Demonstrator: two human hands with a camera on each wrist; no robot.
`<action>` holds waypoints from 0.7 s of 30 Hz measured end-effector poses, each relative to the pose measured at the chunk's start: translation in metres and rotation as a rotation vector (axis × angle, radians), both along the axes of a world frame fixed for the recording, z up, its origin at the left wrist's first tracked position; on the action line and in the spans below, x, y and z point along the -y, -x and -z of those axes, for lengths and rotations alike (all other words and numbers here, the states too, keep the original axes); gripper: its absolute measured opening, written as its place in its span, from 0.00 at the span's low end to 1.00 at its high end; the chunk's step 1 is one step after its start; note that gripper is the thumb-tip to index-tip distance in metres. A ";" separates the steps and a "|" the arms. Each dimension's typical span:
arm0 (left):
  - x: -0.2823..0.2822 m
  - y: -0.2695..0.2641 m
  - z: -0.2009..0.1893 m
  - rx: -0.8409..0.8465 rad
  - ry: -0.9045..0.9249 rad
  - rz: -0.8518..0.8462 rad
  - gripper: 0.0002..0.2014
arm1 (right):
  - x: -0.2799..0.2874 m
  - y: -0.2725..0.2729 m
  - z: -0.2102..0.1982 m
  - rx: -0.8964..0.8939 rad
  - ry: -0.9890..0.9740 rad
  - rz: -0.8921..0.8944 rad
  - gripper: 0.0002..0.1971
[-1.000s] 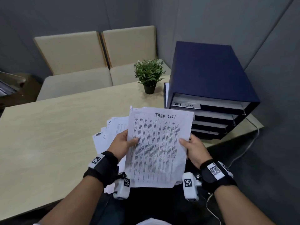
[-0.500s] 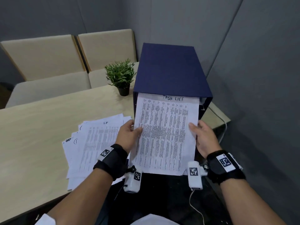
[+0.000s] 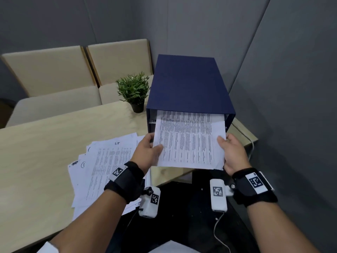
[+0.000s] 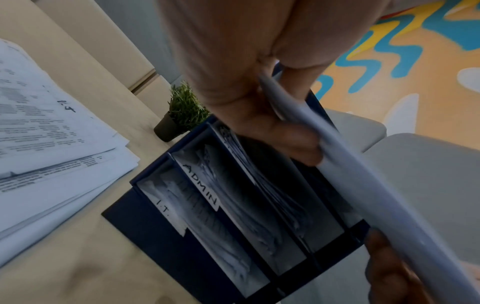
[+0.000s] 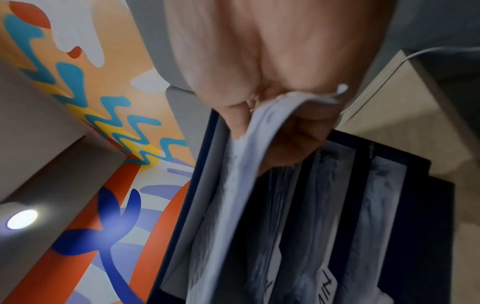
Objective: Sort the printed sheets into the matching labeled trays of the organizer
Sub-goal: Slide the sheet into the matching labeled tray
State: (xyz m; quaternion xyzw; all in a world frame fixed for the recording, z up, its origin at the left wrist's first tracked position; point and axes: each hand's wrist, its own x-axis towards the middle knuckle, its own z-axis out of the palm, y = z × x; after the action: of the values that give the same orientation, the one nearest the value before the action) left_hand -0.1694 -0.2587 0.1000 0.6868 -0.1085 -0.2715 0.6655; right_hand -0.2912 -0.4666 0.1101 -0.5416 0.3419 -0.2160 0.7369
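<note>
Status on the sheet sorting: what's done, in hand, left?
Done: organizer trays, including ADMIN and I.T., already hold paper. In hand: left hand and right hand grip a printed sheet, its far edge inside the top tray. Left: the loose pile on the table.

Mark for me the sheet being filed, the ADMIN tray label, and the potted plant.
sheet being filed (image 3: 189, 141), head view, middle of its printed face.
ADMIN tray label (image 4: 201, 185), left wrist view, centre of the white strip.
potted plant (image 3: 134, 88), head view, on the green leaves.
</note>
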 end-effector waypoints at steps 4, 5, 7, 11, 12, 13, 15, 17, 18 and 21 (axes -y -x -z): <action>0.006 -0.009 -0.002 0.014 -0.003 -0.116 0.11 | -0.006 0.002 -0.006 0.006 -0.043 -0.142 0.07; 0.008 -0.012 -0.003 0.016 0.004 -0.136 0.12 | -0.008 0.005 -0.005 -0.028 -0.056 -0.212 0.07; 0.012 -0.015 -0.006 0.016 0.010 -0.152 0.12 | -0.008 0.010 0.001 -0.092 -0.083 -0.290 0.08; 0.019 -0.016 -0.007 -0.018 0.058 -0.154 0.09 | -0.003 0.005 0.005 -0.047 -0.155 -0.204 0.10; 0.019 -0.015 -0.009 -0.028 0.072 -0.151 0.08 | -0.002 0.001 0.003 -0.033 -0.163 -0.183 0.10; 0.018 -0.014 -0.010 -0.042 0.092 -0.147 0.08 | 0.000 -0.004 0.001 -0.027 -0.163 -0.166 0.09; 0.017 -0.013 -0.012 -0.070 0.128 -0.140 0.11 | 0.003 -0.015 -0.005 -0.029 -0.150 -0.154 0.05; 0.014 -0.013 -0.013 -0.074 0.136 -0.148 0.13 | 0.006 -0.030 -0.011 -0.022 -0.167 -0.124 0.03; 0.013 -0.013 -0.012 -0.079 0.135 -0.151 0.14 | 0.008 -0.038 -0.013 -0.010 -0.184 -0.091 0.04; 0.007 -0.015 -0.009 -0.086 0.111 -0.161 0.15 | 0.012 -0.059 -0.021 0.041 -0.207 -0.017 0.07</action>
State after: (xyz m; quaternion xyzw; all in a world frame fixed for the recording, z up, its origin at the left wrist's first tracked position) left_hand -0.1541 -0.2659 0.1093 0.6432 -0.0392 -0.2398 0.7261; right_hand -0.2319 -0.4786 0.1309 -0.4611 0.3426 -0.1843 0.7975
